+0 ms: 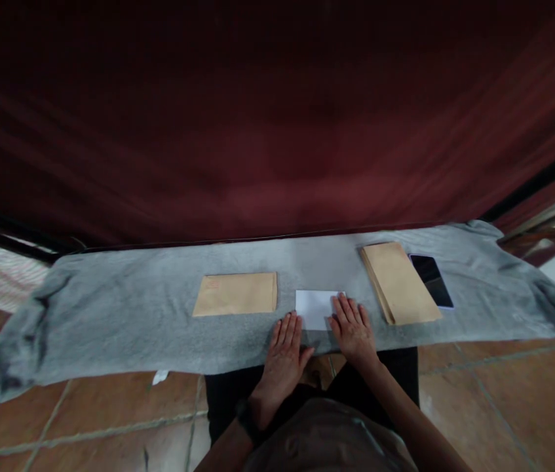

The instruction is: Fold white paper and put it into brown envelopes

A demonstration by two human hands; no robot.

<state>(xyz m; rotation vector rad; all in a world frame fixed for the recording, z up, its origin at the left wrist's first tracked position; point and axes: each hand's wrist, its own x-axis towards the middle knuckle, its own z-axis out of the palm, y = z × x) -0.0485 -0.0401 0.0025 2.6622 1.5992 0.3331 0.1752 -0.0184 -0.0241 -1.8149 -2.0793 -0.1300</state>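
A small white sheet of paper lies on the grey cloth in front of me. My right hand rests flat on its right edge, fingers stretched out. My left hand lies on the cloth at the sheet's lower left corner, fingers extended and thumb apart. To the left is a brown envelope with a small reddish mark near its upper left corner. On the right sits a stack of brown envelopes, turned at an angle.
A dark-screened phone lies partly beside and under the envelope stack. The grey cloth covers a long narrow surface. Behind it rises a dark red panel. Below is a tiled floor with a white scrap.
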